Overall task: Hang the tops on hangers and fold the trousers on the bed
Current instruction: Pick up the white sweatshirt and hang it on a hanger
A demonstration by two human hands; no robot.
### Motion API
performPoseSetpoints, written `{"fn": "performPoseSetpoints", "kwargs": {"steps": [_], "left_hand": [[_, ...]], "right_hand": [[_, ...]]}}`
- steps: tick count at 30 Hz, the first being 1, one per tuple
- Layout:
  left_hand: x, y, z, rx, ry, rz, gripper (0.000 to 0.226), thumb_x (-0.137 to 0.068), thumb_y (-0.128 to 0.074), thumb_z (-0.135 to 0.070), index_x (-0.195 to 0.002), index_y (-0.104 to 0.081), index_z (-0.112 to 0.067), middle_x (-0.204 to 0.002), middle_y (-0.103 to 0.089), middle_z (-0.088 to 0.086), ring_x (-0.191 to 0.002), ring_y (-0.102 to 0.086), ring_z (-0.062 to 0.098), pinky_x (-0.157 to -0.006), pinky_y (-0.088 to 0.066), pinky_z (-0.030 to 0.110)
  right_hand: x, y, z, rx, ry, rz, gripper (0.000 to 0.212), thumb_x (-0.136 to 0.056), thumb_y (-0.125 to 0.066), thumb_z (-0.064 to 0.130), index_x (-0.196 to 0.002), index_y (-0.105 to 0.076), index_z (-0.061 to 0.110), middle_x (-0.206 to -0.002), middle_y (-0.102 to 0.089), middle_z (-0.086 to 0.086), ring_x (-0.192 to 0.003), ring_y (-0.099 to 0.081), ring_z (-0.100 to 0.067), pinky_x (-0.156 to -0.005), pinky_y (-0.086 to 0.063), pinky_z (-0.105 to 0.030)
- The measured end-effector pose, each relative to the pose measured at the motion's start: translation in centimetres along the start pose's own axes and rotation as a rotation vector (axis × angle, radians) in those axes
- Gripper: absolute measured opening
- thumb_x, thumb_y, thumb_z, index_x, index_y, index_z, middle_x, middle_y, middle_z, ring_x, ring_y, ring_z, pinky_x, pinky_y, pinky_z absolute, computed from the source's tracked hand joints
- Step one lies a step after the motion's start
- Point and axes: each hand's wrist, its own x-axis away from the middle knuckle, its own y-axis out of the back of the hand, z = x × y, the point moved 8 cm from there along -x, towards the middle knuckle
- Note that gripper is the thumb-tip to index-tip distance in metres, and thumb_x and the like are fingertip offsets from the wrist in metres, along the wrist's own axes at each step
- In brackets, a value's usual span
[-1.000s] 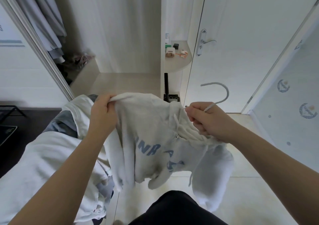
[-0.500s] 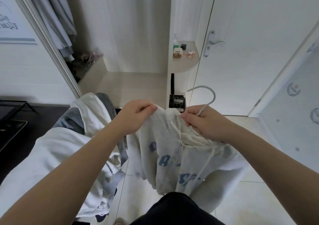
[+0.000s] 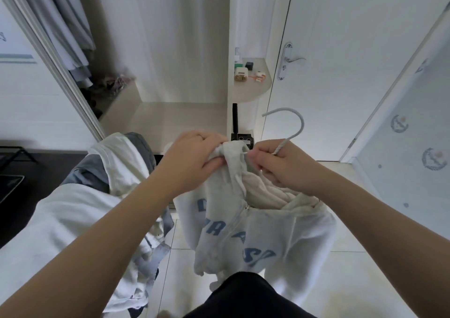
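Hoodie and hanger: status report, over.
Left hand grips bunched hoodie fabric. Right hand pinches hanger neck and fabric. Hoodie hangs below both hands, hook free. Pile of clothes beside left forearm.

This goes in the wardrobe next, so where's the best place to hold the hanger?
Probably the neck of the hanger, just under its hook, taken from below on the right, as the right hand pinches it now. The hoodie covers the shoulders, and that grip leaves the hook's open curve free above.
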Motion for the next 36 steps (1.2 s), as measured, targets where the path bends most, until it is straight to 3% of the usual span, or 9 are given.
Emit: {"fn": "performPoseSetpoints", "kwargs": {"steps": [5,7,10,13,19,23,26,31,36], "left_hand": [[-0.2,0.5,0.4,0.030,0.005,-0.108,0.036,-0.098,-0.048,-0.036,-0.115,-0.069,-0.012,-0.099,-0.072,0.006,-0.087,-0.065,0.029,-0.077,-0.050,0.040],[0.2,1.1,1.8,0.047,0.081,-0.178,0.039,-0.098,-0.045,-0.037,-0.115,-0.069,-0.011,-0.100,-0.072,0.007,-0.087,-0.064,0.029,-0.077,-0.048,0.038],[1.3,2.4,5.3,0.035,0.231,-0.312,0.025,-0.101,-0.057,-0.025,-0.114,-0.068,-0.007,-0.098,-0.070,0.010,-0.088,-0.063,0.034,-0.076,-0.044,0.037],[1.6,3.4,7.7,0.058,0.301,-0.339,0.022,-0.102,-0.055,-0.024,-0.115,-0.066,-0.011,-0.091,-0.068,0.006,-0.080,-0.060,0.027,-0.071,-0.041,0.035],[1.6,3.6,8.5,0.069,0.319,-0.341,0.024,-0.103,-0.052,-0.028,-0.118,-0.066,-0.016,-0.091,-0.069,0.003,-0.081,-0.059,0.024,-0.072,-0.044,0.035],[1.9,3.1,9.1,0.060,0.316,-0.295,0.040,-0.101,-0.042,-0.042,-0.120,-0.066,-0.017,-0.098,-0.071,0.006,-0.087,-0.060,0.029,-0.079,-0.048,0.041],[2.1,3.0,9.7,0.070,0.313,-0.269,0.044,-0.098,-0.039,-0.045,-0.122,-0.066,-0.020,-0.099,-0.071,0.006,-0.088,-0.059,0.028,-0.079,-0.048,0.041],[2.9,2.4,10.8,0.044,0.294,-0.219,0.027,-0.105,-0.047,-0.033,-0.121,-0.066,-0.022,-0.093,-0.068,-0.004,-0.082,-0.053,0.017,-0.076,-0.040,0.035],[2.8,2.1,10.8,-0.017,0.293,-0.148,0.029,-0.105,-0.048,-0.031,-0.125,-0.067,-0.019,-0.100,-0.071,0.005,-0.087,-0.060,0.028,-0.078,-0.048,0.042]], "right_hand": [[-0.8,1.1,-0.2,0.055,-0.002,-0.020,0.023,-0.100,-0.060,0.025,-0.083,-0.068,0.012,-0.051,-0.047,0.003,-0.046,-0.041,-0.013,-0.047,-0.038,-0.025],[-0.7,2.6,-0.9,0.156,0.038,-0.083,0.005,-0.096,-0.066,0.027,-0.095,-0.069,0.024,-0.072,-0.064,0.004,-0.067,-0.060,-0.011,-0.066,-0.050,-0.026],[0.7,5.4,-4.5,0.347,0.017,-0.178,0.029,-0.089,-0.073,0.035,-0.114,-0.059,0.040,-0.109,-0.064,0.021,-0.102,-0.059,0.002,-0.084,-0.043,-0.015],[1.8,7.2,-9.1,0.335,-0.101,-0.203,0.040,-0.089,-0.074,0.037,-0.122,-0.052,0.042,-0.117,-0.061,0.023,-0.104,-0.060,0.001,-0.086,-0.046,-0.021],[1.0,8.7,-13.1,0.291,-0.225,-0.287,0.016,-0.096,-0.062,0.022,-0.092,-0.069,0.007,-0.087,-0.069,-0.018,-0.082,-0.066,-0.036,-0.086,-0.055,-0.057],[1.2,8.1,-13.1,0.009,-0.213,-0.305,0.021,-0.096,-0.061,0.029,-0.096,-0.070,0.011,-0.096,-0.068,-0.021,-0.079,-0.058,-0.021,-0.074,-0.048,-0.041],[0.9,7.5,-13.5,-0.174,-0.254,-0.228,0.020,-0.099,-0.060,0.028,-0.104,-0.066,0.009,-0.071,-0.061,0.001,-0.058,-0.051,-0.012,-0.053,-0.042,-0.025],[0.1,9.2,-11.9,0.114,-0.222,-0.149,0.020,-0.086,-0.078,0.028,-0.077,-0.063,0.018,-0.058,-0.055,0.009,-0.049,-0.045,-0.007,-0.044,-0.034,-0.017],[-0.4,10.6,-10.5,-0.038,-0.208,-0.138,0.018,-0.083,-0.082,0.026,-0.075,-0.071,0.013,-0.058,-0.047,0.005,-0.050,-0.036,-0.011,-0.042,-0.029,-0.021]]}}
